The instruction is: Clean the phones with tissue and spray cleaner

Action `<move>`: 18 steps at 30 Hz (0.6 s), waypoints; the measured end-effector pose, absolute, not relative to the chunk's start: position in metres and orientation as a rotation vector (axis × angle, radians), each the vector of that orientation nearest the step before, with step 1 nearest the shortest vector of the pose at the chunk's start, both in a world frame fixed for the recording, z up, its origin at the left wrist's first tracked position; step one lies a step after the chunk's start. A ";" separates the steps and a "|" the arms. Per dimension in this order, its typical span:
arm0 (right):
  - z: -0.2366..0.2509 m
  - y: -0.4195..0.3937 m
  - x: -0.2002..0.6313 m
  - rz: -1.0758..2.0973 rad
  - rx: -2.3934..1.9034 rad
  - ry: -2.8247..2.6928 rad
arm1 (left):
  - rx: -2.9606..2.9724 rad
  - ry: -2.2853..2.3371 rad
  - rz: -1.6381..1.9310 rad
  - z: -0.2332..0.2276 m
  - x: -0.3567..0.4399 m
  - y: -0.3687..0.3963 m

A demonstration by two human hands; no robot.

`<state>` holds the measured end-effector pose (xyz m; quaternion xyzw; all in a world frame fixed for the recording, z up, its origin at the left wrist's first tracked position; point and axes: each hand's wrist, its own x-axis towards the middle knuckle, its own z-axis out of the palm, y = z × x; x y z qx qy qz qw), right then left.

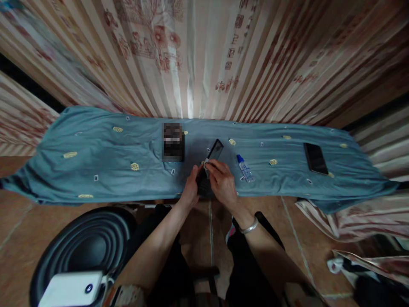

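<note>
A small dark folding device [215, 149] stands open near the table's front edge, its glossy screen half tilted up and what looks like a keypad half below. Fingers of my left hand [191, 185] close around the left side of its lower half. My right hand [223, 181] pinches a small whitish piece, perhaps a wipe or cloth [206, 161], against the device where the halves meet. Just right of that hand lies a clear bottle with a blue cap [245, 169]. My right wrist wears a silver bangle.
A teal patterned cloth [96, 149] covers the long table. On it are a dark, pixelated box-like thing [173, 143] and a black phone or tablet [315, 158]. Curtains hang behind. A black round stool [86, 243] with a white power bank [72, 289] stands at lower left.
</note>
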<state>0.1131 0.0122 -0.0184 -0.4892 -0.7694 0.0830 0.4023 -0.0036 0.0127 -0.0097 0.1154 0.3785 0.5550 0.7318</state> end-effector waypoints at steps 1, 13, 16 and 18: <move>-0.018 0.012 0.114 0.195 -1.240 -1.949 | 0.269 0.838 1.222 -0.010 -0.003 0.012; -0.019 0.010 0.108 0.166 -1.198 -1.984 | 0.355 0.886 1.281 -0.017 -0.007 0.015; -0.018 0.010 0.109 0.173 -1.189 -1.987 | 0.320 0.875 1.266 -0.015 -0.005 0.015; -0.019 0.009 0.107 0.151 -1.181 -1.997 | 0.309 0.859 1.266 -0.015 -0.006 0.015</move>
